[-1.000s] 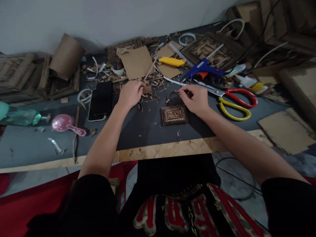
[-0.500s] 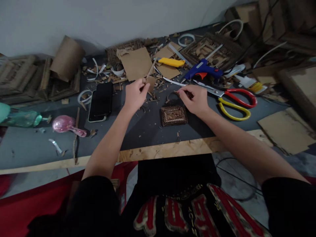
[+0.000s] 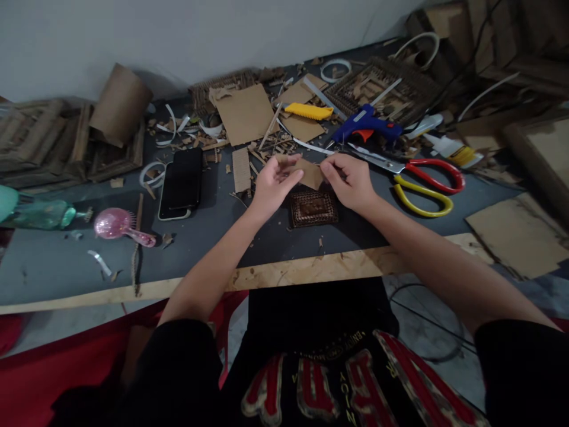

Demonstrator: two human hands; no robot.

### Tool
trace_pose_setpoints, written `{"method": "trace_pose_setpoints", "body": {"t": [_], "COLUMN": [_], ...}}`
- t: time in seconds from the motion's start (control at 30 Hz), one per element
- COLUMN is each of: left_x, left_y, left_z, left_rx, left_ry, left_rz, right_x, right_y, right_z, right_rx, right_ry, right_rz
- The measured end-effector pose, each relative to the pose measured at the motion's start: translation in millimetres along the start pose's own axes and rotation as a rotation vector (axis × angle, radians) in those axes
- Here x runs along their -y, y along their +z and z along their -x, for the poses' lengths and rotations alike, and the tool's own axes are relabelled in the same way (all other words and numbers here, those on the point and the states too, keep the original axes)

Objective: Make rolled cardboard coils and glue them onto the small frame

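back from the worktop's [image 3: 249, 243] front edge, the left hand [image 3: 273, 185] grips a cardboard piece [image 3: 310, 174]; the right hand [image 3: 350, 180] pinches a tiny scrap [image 3: 317, 165].

You're working with dim, cool light whose source you can't see, brightest on the wall [image 3: 249, 35] at 12 o'clock and murky toward 2. Your cardboard tube [image 3: 120, 104] at 10 o'clock casts a soft wall shadow, while the hairbrush [image 3: 114, 223] at 9 glints faintly. Fine detail looks soft, and the wide view stretches your edges.
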State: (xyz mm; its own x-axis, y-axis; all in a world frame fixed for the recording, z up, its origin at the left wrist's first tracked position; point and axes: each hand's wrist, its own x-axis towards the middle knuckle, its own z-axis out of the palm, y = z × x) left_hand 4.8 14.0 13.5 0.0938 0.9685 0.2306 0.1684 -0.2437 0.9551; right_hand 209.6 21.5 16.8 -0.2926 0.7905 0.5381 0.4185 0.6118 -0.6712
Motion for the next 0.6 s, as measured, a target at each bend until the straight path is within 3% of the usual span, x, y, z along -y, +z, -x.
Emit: {"method": "trace_pose_setpoints", "body": {"t": [0.07, 0.17, 0.27, 0.43, 0.5, 0.6], "left_x": [-4.0, -12.6, -16.8, -13.8, -11.9, -7.8], "left_y": [-7.6, -13.7, -11.8, -2.2, 0.8, 3.1], "left_z": [-0.8, -1.1, 1.3, 6.9, 7.6, 7.1], "left_rx": [-0.025, 0.047, 0.176, 0.343, 0.294, 0.124], "left_ry": [0.101, 0.148, 0.068, -0.129, -0.107, -0.024], "left_rz": [-0.12, -0.232, -0.193, 0.08, 0.125, 0.17], "right_x": [-1.4, -3.2, -4.3, -4.0, -2.2, 1.2], "right_y": [0.7, 2.8, 3.3, 2.1, 2.4, 2.5], "right_z": [0.5, 1.0, 0.6, -0.3, -0.1, 0.5], "right_rx": [0.043, 0.084, 0.035, 0.005, -0.016, -0.04], "right_ry": [-0.084, -0.162, -0.175, -0.09, -0.045, 0.038], "right_rz": [0.056, 0.081, 0.039, 0.004, -0.037, -0.167]}}
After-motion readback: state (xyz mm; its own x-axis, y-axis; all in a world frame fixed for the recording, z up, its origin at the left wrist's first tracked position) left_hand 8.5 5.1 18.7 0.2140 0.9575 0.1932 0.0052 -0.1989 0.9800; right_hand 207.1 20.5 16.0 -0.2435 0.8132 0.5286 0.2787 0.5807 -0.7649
